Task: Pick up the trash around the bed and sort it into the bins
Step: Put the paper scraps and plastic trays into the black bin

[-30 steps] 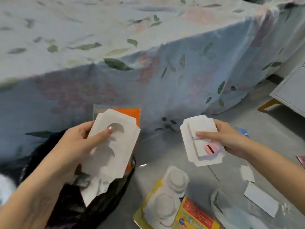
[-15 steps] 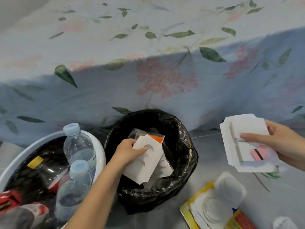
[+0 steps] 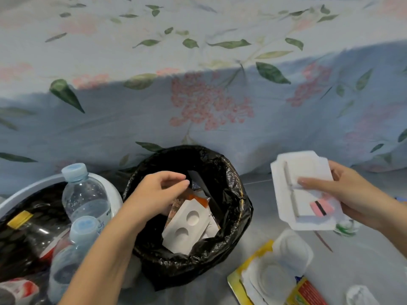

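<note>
A bin lined with a black bag (image 3: 240, 208) stands on the floor against the bed. Inside it lies a white card insert with two round cut-outs (image 3: 187, 227) on top of an orange packet. My left hand (image 3: 156, 194) hovers over the bin's left side, fingers loosely apart and holding nothing. My right hand (image 3: 350, 194), to the right of the bin, grips a white card tray (image 3: 297, 179) with a pink strip at its lower end. A white-rimmed bin (image 3: 110, 186) at the left holds plastic bottles (image 3: 86, 194).
The bed's floral sheet (image 3: 198, 106) hangs down behind the bins. On the grey floor at the lower right lie a yellow and red packet with a clear blister (image 3: 282, 274), a crumpled clear wrapper (image 3: 361, 293) and a small green-printed scrap (image 3: 345, 227).
My left hand has let go of the white cut-out card, which now lies in the black bin. The view has swung left over the bins. My right hand still holds the tray.
</note>
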